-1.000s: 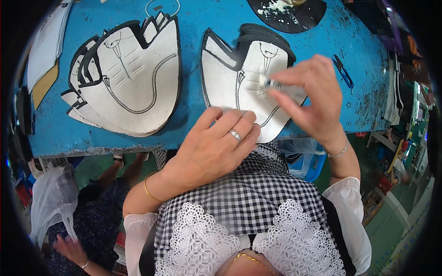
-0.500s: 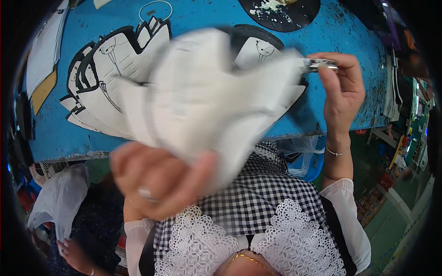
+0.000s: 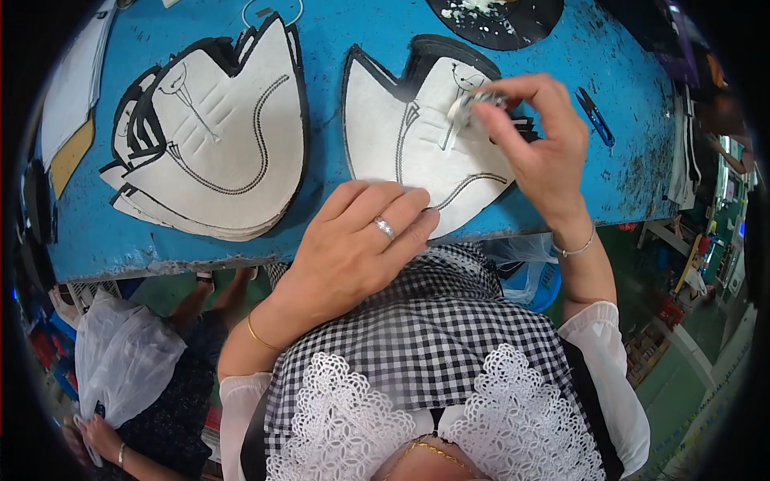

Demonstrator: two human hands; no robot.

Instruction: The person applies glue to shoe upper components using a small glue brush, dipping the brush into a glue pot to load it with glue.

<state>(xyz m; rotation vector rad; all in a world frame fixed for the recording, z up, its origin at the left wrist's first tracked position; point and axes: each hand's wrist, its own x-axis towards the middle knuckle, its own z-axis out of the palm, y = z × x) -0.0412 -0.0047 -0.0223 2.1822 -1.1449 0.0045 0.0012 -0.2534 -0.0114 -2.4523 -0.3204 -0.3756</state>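
Observation:
A white fabric shoe-upper piece (image 3: 401, 148) with black edging and grey stitch lines lies on the blue table (image 3: 321, 48), on top of a small stack. My left hand (image 3: 357, 248) presses flat on its near edge, fingers spread, a ring on one finger. My right hand (image 3: 533, 140) pinches a small silver and white tool (image 3: 473, 104) with its tip on the upper part of the piece. To the left lies a larger stack of the same white pieces (image 3: 216, 144).
Small blue snips (image 3: 595, 119) lie on the table right of my right hand. A black dish with white paste (image 3: 497, 12) sits at the far edge. Pale sheets (image 3: 76, 88) rest at the far left. Below left, another person holds a white plastic bag (image 3: 120, 361).
Half a second ago my left hand swung a white piece through the air to the left. Now it rests flat on the right stack and my right hand has come back down with the tool.

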